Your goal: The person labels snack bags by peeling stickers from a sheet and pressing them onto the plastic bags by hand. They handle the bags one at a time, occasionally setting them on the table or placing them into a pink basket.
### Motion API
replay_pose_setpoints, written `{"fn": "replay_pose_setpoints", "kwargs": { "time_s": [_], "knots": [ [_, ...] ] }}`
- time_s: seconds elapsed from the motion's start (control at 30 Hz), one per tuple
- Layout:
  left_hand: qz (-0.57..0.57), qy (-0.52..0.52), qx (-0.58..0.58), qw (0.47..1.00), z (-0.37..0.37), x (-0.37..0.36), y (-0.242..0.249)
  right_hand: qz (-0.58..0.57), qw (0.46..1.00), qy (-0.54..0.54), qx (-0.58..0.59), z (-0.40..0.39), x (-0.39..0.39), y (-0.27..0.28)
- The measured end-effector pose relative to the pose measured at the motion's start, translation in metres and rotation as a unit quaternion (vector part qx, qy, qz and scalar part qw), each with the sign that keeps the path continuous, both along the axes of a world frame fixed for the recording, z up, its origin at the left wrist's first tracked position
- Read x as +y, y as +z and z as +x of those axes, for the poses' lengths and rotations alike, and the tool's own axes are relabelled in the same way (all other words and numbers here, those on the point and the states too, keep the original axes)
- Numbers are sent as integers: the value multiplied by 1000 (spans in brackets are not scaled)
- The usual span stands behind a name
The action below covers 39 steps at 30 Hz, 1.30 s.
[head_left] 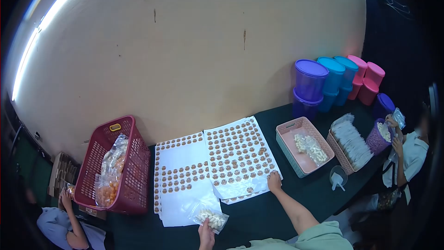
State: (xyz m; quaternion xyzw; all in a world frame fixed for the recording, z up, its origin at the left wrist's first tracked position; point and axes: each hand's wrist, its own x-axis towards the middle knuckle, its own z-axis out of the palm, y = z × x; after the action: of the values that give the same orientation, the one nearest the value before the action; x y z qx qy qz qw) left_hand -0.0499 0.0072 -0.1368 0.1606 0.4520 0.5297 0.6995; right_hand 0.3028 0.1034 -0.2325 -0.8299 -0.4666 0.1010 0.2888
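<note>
My left hand (206,235) grips the lower edge of a clear plastic bag (212,217) of white pieces, at the front of the table. My right hand (274,180) is closed at the right edge of a sticker sheet (243,157) covered with rows of round brown labels; whether a label is between the fingers is too small to tell. A second sheet (182,157), with large white areas where no labels sit, lies to its left, partly under the bag.
A red basket (138,166) with filled bags stands left, a pink tray (300,150) with two bags right. Beyond are a basket of empty bags (351,143), a cup (338,176) and stacked tubs (311,81). People work at both ends.
</note>
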Motion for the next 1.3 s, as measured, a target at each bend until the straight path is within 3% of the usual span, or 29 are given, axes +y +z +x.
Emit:
{"fn": "replay_pose_setpoints", "kwargs": {
  "time_s": [0.17, 0.3, 0.5, 0.8, 0.9, 1.0, 1.07, 1.3],
  "knots": [
    [-14, 0, 29, 999, -19, -5, -25, -3, 1000, -3, -16, 0, -1, -5],
    [-18, 13, 21, 1000, -17, -1, -14, 37, 998, -31, -47, -3, 0, -9],
    [-13, 19, 37, 999, -5, 4, -4, -24, 997, -10, -76, -2, 2, -1],
    [-20, 10, 26, 999, 1, 0, -12, -83, 996, 6, 18, 12, 9, -5],
    [-25, 15, 35, 999, -1, 3, -5, -19, 999, 25, 24, 13, 9, -18],
    [-12, 17, 32, 999, -4, 6, -3, 38, 996, -32, 75, 7, 0, -10],
    [-18, 13, 39, 999, -5, 7, -2, 89, 996, -7, 1, 4, -4, -13],
    [-19, 4, 40, 999, 4, 7, -7, 66, 992, -59, 88, 5, 3, -14]
  ]
}}
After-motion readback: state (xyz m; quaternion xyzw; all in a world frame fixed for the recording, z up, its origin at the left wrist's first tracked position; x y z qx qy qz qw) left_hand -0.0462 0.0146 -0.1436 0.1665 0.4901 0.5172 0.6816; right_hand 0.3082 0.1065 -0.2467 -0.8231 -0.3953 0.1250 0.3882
